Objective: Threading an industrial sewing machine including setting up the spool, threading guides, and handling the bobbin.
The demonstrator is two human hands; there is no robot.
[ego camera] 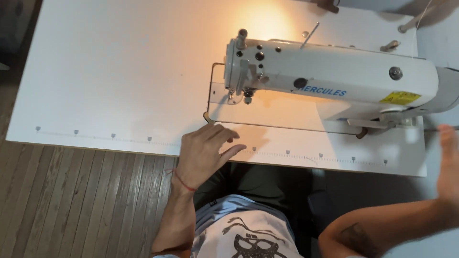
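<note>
My left hand (pixel 205 150) rests at the front edge of the white table (pixel 119 71), fingers spread and empty, with a red thread band on the wrist. It lies just in front of the bed of a white industrial sewing machine (pixel 334 79). The machine's needle and presser foot (pixel 246 95) are a short way beyond my fingertips. My right hand (pixel 449 162) is at the far right edge of the view, partly cut off and blurred, raised off the table beside the machine's right end, with nothing seen in it.
A lamp throws a warm glow on the tabletop behind the machine head. A ruler strip with small markers (pixel 112 136) runs along the table's front edge. A wooden plank floor (pixel 71 200) lies to the left. A thread stand's parts (pixel 411 24) rise at the back right.
</note>
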